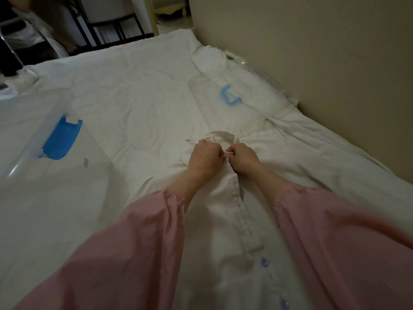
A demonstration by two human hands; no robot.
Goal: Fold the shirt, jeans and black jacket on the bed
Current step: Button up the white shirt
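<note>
A bed (pixel 138 101) covered in a creased white sheet fills most of the frame, running up against a plain beige wall (pixel 324 63) on the right. Dark metal furniture legs (pixel 107 25) stand on the floor past the bed's far edge, in the upper left.

The shirt (pixel 223 220), white and buttoned down the front, lies flat on the sheet in the lower centre of the frame. Its collar (pixel 220 136) points away toward the middle of the frame, with a small label (pixel 210 139) showing inside the neck. Pale blue buttons (pixel 264 262) run down the placket toward the bottom edge.

Both hands meet just below the collar, at the top of the placket. The left hand (pixel 205 159) is curled into a loose fist with its fingertips pinching the shirt's front edge. The right hand (pixel 244 159), just beside it and nearly touching, is curled the same way and pinches the opposite edge of the opening. A small fold of white cloth shows between the two. Loose pink sleeves (pixel 125 253) cover both forearms down to the wrists.

At the left of the frame a clear plastic box (pixel 22 139) with a blue latch (pixel 60 139) rests on the bed. In the upper right, near the wall, a clear lid (pixel 201 90) with a blue handle (pixel 230 97) lies over white bedding.
</note>
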